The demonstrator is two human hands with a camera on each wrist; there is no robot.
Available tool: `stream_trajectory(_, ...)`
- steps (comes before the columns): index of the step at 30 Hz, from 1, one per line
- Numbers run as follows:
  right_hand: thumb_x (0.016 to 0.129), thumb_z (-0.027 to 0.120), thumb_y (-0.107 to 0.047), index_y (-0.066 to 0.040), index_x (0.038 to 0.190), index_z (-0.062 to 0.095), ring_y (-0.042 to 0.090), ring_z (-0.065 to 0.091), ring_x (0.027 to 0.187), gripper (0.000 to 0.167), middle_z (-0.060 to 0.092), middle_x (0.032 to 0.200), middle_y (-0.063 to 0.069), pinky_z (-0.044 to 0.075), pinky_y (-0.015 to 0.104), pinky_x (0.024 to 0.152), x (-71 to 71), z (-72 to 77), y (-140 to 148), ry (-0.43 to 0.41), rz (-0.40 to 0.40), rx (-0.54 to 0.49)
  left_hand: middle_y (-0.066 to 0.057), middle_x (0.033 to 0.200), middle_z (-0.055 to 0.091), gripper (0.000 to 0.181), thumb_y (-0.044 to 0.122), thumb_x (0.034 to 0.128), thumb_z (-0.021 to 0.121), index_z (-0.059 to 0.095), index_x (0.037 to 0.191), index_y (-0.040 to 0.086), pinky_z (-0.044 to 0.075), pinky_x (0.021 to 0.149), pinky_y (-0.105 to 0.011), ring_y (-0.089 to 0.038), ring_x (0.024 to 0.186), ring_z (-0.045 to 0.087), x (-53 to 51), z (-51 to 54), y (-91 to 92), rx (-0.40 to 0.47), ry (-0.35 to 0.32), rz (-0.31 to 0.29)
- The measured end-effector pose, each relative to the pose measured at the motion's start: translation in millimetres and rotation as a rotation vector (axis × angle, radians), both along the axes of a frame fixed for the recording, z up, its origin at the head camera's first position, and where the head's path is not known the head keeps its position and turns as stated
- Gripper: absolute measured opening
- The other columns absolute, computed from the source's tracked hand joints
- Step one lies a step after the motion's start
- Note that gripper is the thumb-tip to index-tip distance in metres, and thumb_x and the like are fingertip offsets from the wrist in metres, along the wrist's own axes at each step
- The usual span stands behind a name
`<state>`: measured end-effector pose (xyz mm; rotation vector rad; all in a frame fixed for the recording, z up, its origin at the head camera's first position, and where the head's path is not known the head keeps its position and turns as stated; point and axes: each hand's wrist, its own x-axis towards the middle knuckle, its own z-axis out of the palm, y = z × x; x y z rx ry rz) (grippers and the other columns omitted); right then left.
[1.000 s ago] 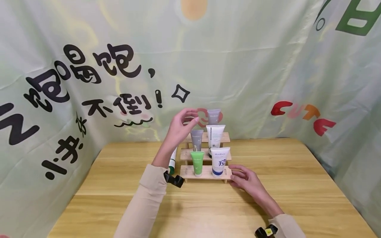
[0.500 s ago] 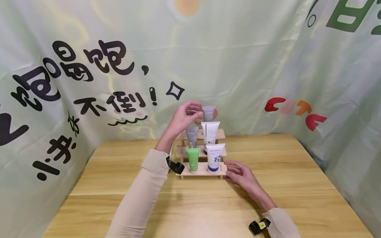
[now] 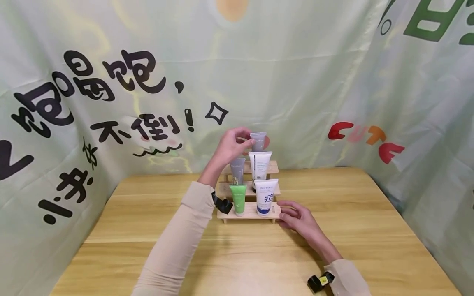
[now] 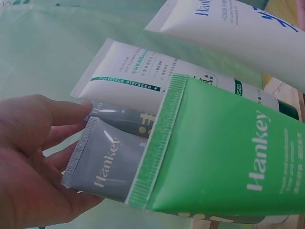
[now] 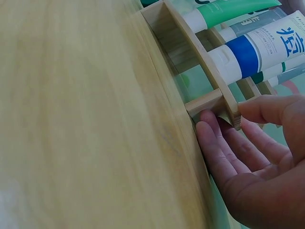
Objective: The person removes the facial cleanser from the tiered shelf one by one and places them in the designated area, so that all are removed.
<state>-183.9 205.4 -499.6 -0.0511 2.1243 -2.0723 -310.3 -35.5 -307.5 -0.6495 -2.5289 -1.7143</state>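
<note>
A three-tier wooden display stand (image 3: 249, 211) holds several upright squeeze tubes. At its top tier my left hand (image 3: 233, 144) pinches the crimped end of a grey tube (image 3: 260, 143), thumb in front and fingers behind. Another grey tube (image 4: 107, 157) and a white tube (image 3: 260, 163) stand on the middle tier. On the lowest tier are a green tube (image 3: 239, 200) and a white tube with a blue band (image 3: 265, 195). My right hand (image 5: 257, 152) grips the stand's right end, thumb against the board and fingers curled around the leg.
The stand sits toward the back of a wooden table (image 3: 333, 230). A printed cloth (image 3: 289, 82) hangs closely behind and at both sides. Wrist cameras (image 3: 223, 204) are strapped to both arms, the left one close to the green tube.
My left hand has moved right, from beside the top grey tube to pinching it. My right hand stays at the stand's end. The head view has shifted slightly.
</note>
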Motion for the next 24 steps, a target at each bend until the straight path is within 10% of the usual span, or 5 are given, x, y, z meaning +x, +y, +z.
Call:
stream_trajectory(12,0.101,0.063,-0.006,0.002,0.145,0.05,0.03,0.067,0.114,0.047,0.057,0.139,0.029,0.058,0.038,0.09,-2.1,2.2,-4.5,-0.008,0.0,0.025,-0.016,0.109,0.07,0.022,0.003,0.0971,0.069,0.068,0.119,-0.001,0.06,0.069,-0.03,-0.032,0.097,0.068,-0.5,-0.1,-1.9,-0.036,0.049,0.067)
stream_trajectory(24,0.102,0.065,-0.011,0.002,0.149,0.045,0.028,0.065,0.117,0.053,0.052,0.144,0.029,0.057,0.038,0.093,-1.2,3.8,0.2,-0.022,0.011,0.024,-0.018,0.119,0.067,0.017,0.004,0.1029,0.06,0.06,0.12,0.003,0.055,0.092,-0.044,-0.033,0.105,0.065,4.9,11.5,-14.0,0.177,0.191,0.186)
